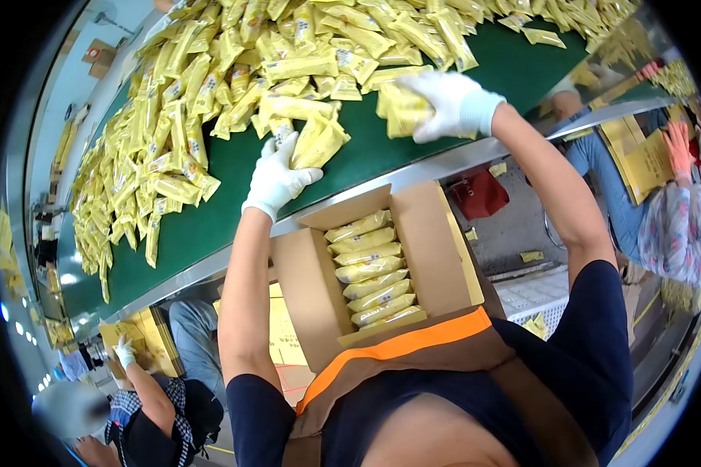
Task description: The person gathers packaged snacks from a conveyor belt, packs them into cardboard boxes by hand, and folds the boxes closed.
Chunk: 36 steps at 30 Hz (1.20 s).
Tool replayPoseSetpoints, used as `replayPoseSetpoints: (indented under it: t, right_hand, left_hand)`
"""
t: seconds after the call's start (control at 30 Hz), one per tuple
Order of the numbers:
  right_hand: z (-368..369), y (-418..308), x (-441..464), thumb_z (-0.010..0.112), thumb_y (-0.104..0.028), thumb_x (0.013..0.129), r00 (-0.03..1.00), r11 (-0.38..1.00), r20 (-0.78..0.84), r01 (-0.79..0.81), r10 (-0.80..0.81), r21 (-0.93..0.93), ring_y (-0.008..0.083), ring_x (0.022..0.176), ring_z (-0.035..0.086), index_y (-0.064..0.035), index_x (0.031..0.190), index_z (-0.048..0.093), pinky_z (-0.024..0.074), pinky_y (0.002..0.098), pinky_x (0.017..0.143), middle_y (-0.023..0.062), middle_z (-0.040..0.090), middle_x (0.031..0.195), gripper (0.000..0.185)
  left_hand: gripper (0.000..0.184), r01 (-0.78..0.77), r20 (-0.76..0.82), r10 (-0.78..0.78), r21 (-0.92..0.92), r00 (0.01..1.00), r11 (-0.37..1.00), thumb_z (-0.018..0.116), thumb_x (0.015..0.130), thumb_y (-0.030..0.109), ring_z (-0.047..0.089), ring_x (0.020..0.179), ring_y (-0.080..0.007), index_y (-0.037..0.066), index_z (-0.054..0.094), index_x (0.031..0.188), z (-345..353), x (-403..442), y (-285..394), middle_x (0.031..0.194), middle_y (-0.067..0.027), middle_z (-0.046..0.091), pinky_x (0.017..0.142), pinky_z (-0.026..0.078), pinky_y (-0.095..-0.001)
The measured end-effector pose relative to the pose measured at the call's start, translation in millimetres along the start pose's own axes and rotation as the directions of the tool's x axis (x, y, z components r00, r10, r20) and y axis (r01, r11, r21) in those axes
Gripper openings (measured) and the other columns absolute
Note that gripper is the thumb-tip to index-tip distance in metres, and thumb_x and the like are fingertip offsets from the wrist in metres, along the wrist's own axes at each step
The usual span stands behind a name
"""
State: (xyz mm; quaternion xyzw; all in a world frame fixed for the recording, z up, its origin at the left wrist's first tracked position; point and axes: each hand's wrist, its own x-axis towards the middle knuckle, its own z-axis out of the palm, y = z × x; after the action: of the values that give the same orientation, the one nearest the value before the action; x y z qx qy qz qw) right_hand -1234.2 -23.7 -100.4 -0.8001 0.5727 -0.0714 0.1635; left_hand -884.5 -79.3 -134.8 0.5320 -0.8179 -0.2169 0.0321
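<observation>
My left hand (279, 175), in a white glove, is closed around a few yellow packets (319, 142) at the near side of the big pile. My right hand (449, 101), also gloved, grips a bunch of yellow packets (403, 111) over the green belt (354, 159). Below my hands an open cardboard box (436, 249) stands with its flaps spread. Inside it a row of yellow packets (370, 268) lies stacked one behind another. A large heap of the same packets (187, 117) covers the belt's far side and left.
A metal edge (350, 192) runs between the belt and the box. Co-workers sit at lower left (144, 397) and right (670, 226), with flattened cartons near them. A red bag (479, 194) and a white crate (531, 300) are below the belt at right.
</observation>
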Motion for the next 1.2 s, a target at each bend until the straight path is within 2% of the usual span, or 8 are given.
replayPoseSetpoints:
  t: [0.03, 0.2, 0.33, 0.43, 0.57, 0.8, 1.07, 1.2]
  right_hand:
    - [-3.9, 0.8, 21.6, 0.076, -0.051, 0.063, 0.993, 0.995, -0.116, 0.044, -0.034, 0.084, 0.0321, 0.11, 0.063, -0.0036, 0.143, 0.041, 0.0491, 0.0384, 0.095, 0.0232, 0.062, 0.122, 0.099]
    - [-3.3, 35.2, 102.9, 0.079, -0.045, 0.066, 0.965, 0.852, 0.25, -0.19, 0.072, 0.488, 0.0225, 0.1, 0.066, 0.0037, 0.14, 0.042, 0.0496, 0.0325, 0.093, 0.0128, 0.07, 0.108, 0.096]
    - [3.5, 38.0, 108.7, 0.076, -0.05, 0.066, 0.979, 0.919, 0.189, -0.138, 0.071, 0.369, 0.0237, 0.098, 0.068, -0.0001, 0.138, 0.044, 0.0499, 0.0334, 0.091, 0.0151, 0.068, 0.115, 0.094]
    - [-17.7, -5.3, 76.6, 0.075, -0.053, 0.064, 0.874, 0.963, 0.471, -0.217, 0.119, 0.158, 0.0269, 0.106, 0.065, -0.0043, 0.141, 0.043, 0.0487, 0.0337, 0.093, 0.0177, 0.064, 0.118, 0.097]
    - [0.4, -16.9, 57.3, 0.073, -0.057, 0.06, 0.969, 0.982, 0.241, -0.014, 0.06, -0.188, 0.0337, 0.11, 0.059, -0.008, 0.136, 0.048, 0.0446, 0.0405, 0.096, 0.0184, 0.058, 0.12, 0.094]
    - [38.5, 14.0, -26.7, 0.076, -0.048, 0.06, 0.978, 0.981, -0.201, -0.089, 0.053, -0.175, 0.0377, 0.116, 0.053, -0.0089, 0.127, 0.052, 0.041, 0.0445, 0.1, 0.0189, 0.052, 0.126, 0.081]
    - [48.5, 15.1, -33.1, 0.074, -0.046, 0.062, 0.965, 0.978, -0.258, -0.101, 0.052, -0.182, 0.0328, 0.112, 0.055, -0.0104, 0.124, 0.056, 0.0427, 0.0419, 0.097, 0.0158, 0.056, 0.119, 0.075]
    - [47.6, 16.4, -32.8, 0.073, -0.047, 0.062, 0.968, 0.98, -0.246, -0.093, 0.047, -0.178, 0.0319, 0.107, 0.056, -0.0114, 0.123, 0.057, 0.0438, 0.0416, 0.094, 0.0147, 0.056, 0.113, 0.073]
  left_hand:
    - [0.101, 0.016, 0.073, -0.012, -0.045, 0.997, 0.999, 0.081, 0.062, 0.048, 0.047, 0.129, -0.0417, 0.013, 0.043, 0.148, -5.7, 2.8, -2.6, 0.142, -0.0274, 0.045, 0.107, 0.041, -0.0393]
    - [0.095, 0.039, 0.068, -0.036, -0.051, 0.997, 0.998, 0.081, 0.059, 0.049, 0.051, 0.123, -0.0387, 0.019, 0.049, 0.144, -13.3, -0.4, 8.8, 0.134, -0.0257, 0.051, 0.106, 0.042, -0.0382]
    - [0.088, -0.074, 0.086, 0.068, 0.07, 0.994, 0.995, 0.081, 0.059, 0.04, 0.056, 0.114, -0.0384, 0.019, 0.054, 0.139, -13.1, -3.9, 26.7, 0.126, -0.0198, 0.052, 0.1, 0.046, -0.0396]
    - [0.091, -0.052, 0.125, 0.048, 0.035, 0.991, 0.998, 0.08, 0.059, 0.035, 0.058, 0.112, -0.0384, 0.02, 0.049, 0.143, -14.7, 4.1, 39.8, 0.127, -0.0191, 0.049, 0.098, 0.048, -0.0395]
    - [0.091, -0.058, 0.074, 0.056, 0.016, 0.996, 0.998, 0.081, 0.058, 0.035, 0.058, 0.112, -0.039, 0.022, 0.049, 0.142, -7.3, 0.1, 24.7, 0.129, -0.0211, 0.049, 0.098, 0.048, -0.0392]
    - [0.116, 0.103, 0.082, -0.149, 0.406, 0.985, 0.908, 0.08, 0.058, 0.04, 0.06, 0.106, -0.0374, 0.014, 0.021, 0.154, -43.4, -64.7, -31.5, 0.117, -0.0189, 0.056, 0.089, 0.052, -0.043]
    - [0.104, 0.117, -0.011, -0.117, 0.193, 0.993, 0.974, 0.082, 0.06, 0.041, 0.059, 0.111, -0.0366, 0.009, 0.032, 0.147, -29.3, -84.9, -25.2, 0.121, -0.0161, 0.057, 0.093, 0.05, -0.0436]
    - [0.109, -0.04, 0.064, 0.052, -0.175, 0.997, 0.984, 0.081, 0.059, 0.046, 0.047, 0.132, -0.0325, 0.005, 0.034, 0.149, -57.3, -56.3, 0.6, 0.141, -0.0178, 0.052, 0.114, 0.021, -0.0447]
